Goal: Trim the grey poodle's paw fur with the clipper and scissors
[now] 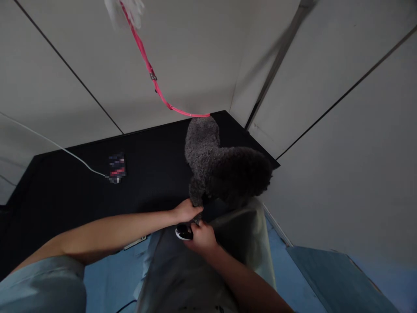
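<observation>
Left hand (188,211) in tight here, fingers wrapped round the dog's leg (196,191) low down, and right beside it comes the right hand (204,238), closed on a black-and-white tool (184,232), its rounded end pointing left and the rest covered by the fingers. Nearest of all, a pale sleeve (45,278) sits at the left upper arm, a dark grey apron (185,269) spreads beneath both forearms, and blue floor (110,278) shows on either side, with a black cable (126,305) at the bottom edge. Just past the hands, and here's the dog (202,150), curly and grey, up on the right-hand part of the black table (156,174), that one leg reaching toward the person, a darker, fluffier mass bulging out to the right; whether it sits or stands, I cannot tell. Well to its left on the tabletop lies a small pixelated object (117,168), unreadable, with a white cord (61,148) running off to the left. Farther back, a pink leash (141,48) meets the dog at its far end, sweeps up past a metal buckle (153,76) and reaches a white bundle (127,11) at the top. Behind everything, grey walls (81,56), crossed by dark seams, meet in a corner.
</observation>
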`<state>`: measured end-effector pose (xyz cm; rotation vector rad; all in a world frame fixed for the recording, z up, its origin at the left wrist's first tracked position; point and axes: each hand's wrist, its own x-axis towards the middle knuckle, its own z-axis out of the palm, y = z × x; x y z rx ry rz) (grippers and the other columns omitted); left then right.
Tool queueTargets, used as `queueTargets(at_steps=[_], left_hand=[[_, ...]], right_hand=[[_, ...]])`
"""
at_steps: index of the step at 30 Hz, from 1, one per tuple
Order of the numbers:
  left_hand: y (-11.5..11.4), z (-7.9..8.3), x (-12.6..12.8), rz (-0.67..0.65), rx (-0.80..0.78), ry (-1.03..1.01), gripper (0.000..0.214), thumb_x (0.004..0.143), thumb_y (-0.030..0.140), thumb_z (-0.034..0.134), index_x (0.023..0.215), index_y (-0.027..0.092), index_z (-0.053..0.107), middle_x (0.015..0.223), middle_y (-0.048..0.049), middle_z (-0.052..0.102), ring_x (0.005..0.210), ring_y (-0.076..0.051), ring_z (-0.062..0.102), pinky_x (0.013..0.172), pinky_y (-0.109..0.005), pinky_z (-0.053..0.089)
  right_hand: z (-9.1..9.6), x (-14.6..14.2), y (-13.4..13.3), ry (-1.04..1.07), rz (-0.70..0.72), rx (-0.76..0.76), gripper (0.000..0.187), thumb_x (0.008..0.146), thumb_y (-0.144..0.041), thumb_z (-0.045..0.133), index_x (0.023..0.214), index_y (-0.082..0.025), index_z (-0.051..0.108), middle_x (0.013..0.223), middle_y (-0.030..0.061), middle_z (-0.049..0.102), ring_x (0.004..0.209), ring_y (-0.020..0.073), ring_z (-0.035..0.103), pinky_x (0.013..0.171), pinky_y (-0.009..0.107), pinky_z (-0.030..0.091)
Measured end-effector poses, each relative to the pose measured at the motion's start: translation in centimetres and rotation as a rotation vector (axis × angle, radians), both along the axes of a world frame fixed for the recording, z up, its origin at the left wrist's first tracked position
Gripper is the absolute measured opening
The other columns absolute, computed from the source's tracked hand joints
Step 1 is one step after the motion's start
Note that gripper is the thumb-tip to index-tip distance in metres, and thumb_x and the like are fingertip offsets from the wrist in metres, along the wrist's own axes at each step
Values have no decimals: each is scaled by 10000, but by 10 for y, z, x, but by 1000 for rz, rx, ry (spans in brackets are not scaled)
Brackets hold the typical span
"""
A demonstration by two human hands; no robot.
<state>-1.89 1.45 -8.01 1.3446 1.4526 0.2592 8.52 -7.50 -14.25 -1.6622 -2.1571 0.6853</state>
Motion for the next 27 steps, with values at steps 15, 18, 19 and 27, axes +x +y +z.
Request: queueTargets(at_steps=[15, 18, 19, 27], left_hand=[[8, 10, 18, 93, 365, -343, 259, 703, 245, 402, 467, 173, 481, 479, 9, 462, 493, -102, 427, 503, -222, 340], [13, 8, 15, 11, 342, -385, 282, 700, 268, 391, 438, 181, 445, 464, 8, 428, 498, -104, 408, 532, -233, 344], [14, 8, 15, -13, 333, -398, 286, 704, 274, 391, 437, 183, 437, 464, 6, 429, 504, -107, 413, 545, -238, 352], [18, 6, 22, -77, 287, -481, 259, 722, 265, 405, 477, 186, 440, 476, 3, 433, 510, -112, 413, 562, -252, 364]], right_hand=[[5, 52, 7, 611, -339, -7, 185, 604, -328, 685, 706, -184, 630, 759, 52, 650, 741, 211, 576, 729, 342, 461], [0, 64, 2, 870, -566, -27, 270, 804, -423, 477, 800, -175, 583, 706, 40, 638, 615, 162, 566, 580, 285, 464], [1, 66, 2, 952, -636, -30, 304, 843, -436, 416, 852, -173, 568, 743, 48, 652, 614, 156, 570, 556, 273, 460], [41, 70, 32, 1405, -742, -128, 302, 732, -435, 639, 892, -184, 585, 914, 61, 700, 508, 91, 531, 420, 218, 420]])
